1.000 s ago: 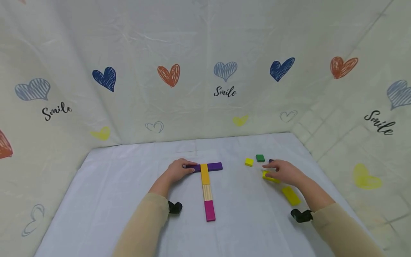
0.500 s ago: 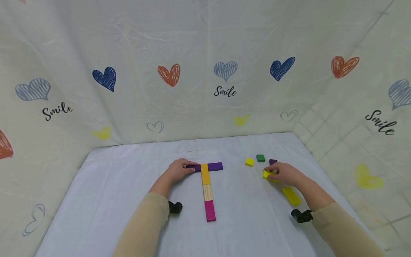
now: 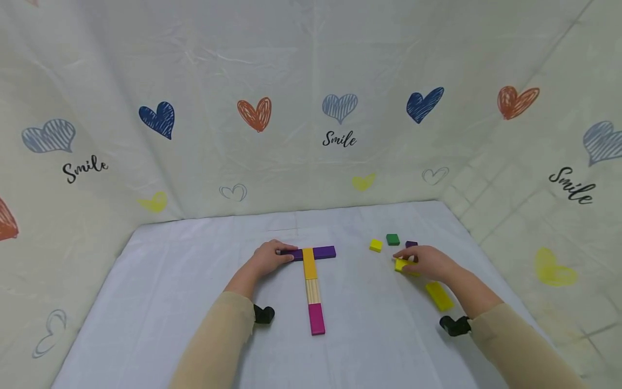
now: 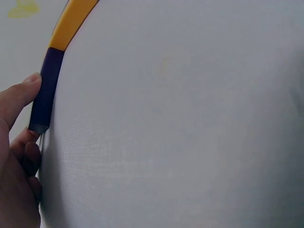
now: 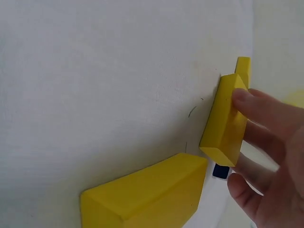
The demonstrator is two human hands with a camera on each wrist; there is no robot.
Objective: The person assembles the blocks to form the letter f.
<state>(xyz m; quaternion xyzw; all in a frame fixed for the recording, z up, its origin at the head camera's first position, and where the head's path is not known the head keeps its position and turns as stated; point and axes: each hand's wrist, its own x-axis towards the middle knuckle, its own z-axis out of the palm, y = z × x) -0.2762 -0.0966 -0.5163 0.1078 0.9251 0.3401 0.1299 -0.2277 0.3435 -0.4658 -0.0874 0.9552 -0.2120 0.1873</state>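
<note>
A row of flat blocks lies on the white cloth in the head view: an orange block point(image 3: 309, 263), a plain wood-coloured block point(image 3: 313, 292) and a magenta block point(image 3: 316, 319). A purple block point(image 3: 324, 252) extends right from the orange one, and another purple block point(image 4: 46, 92) extends left. My left hand point(image 3: 266, 257) holds that left block near its outer end, thumb along one side and fingers beyond it. My right hand point(image 3: 427, 263) pinches a yellow block point(image 5: 226, 118) between thumb and fingers. Its fingers are partly hidden behind the block.
Near the right hand lie a second yellow block point(image 3: 439, 296), a small yellow block point(image 3: 376, 245), a green block point(image 3: 393, 239) and a small dark purple block point(image 3: 411, 244). A heart-printed sheet point(image 3: 291, 162) rises behind the cloth-covered table point(image 3: 160, 302).
The right hand's fingers have closed on the yellow block, which has shifted slightly left. The left hand stays on the purple block.
</note>
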